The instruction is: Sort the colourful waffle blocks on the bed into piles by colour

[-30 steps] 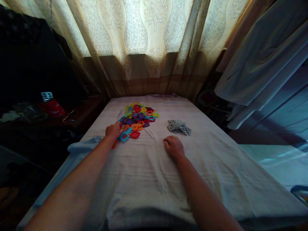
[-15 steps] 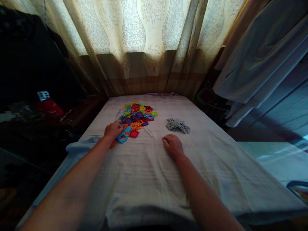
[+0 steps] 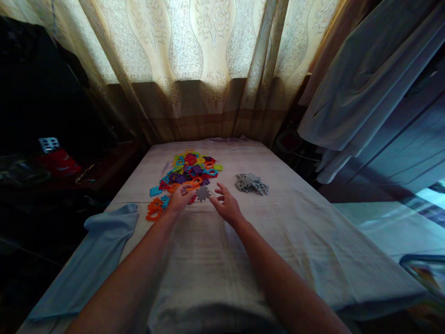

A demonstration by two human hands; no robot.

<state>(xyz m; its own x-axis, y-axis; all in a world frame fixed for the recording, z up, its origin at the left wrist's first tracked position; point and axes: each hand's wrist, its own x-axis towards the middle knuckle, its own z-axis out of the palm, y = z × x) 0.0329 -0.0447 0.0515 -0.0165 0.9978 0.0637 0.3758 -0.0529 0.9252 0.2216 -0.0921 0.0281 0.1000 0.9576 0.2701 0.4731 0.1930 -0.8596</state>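
Note:
A flat grey interlocking puzzle piece (image 3: pixel 203 194) with toothed edges is between my two hands above the bed. My left hand (image 3: pixel 179 200) pinches it at its left edge. My right hand (image 3: pixel 226 204) is at its other side, fingers spread, the thumb tip close to the edge; whether it touches I cannot tell. Behind my left hand spreads a heap of colourful puzzle pieces (image 3: pixel 197 170). Several orange pieces (image 3: pixel 154 209) lie left of that hand. Farther right is a pile of grey puzzle pieces (image 3: pixel 251 182).
A pale sheet (image 3: pixel 278 241) covers the bed-like surface. Light blue cloth (image 3: pixel 104 250) lies along its left side. Patterned curtains (image 3: pixel 212 60) hang at the far end, and clothes (image 3: pixel 351 83) hang on the right. A red item (image 3: pixel 58 162) sits on the dark furniture at left.
My left hand has moved right from the colourful heap, now with a grey piece. My right hand has moved left and opened its fingers. Some orange and blue pieces have shifted left. The view has shifted slightly.

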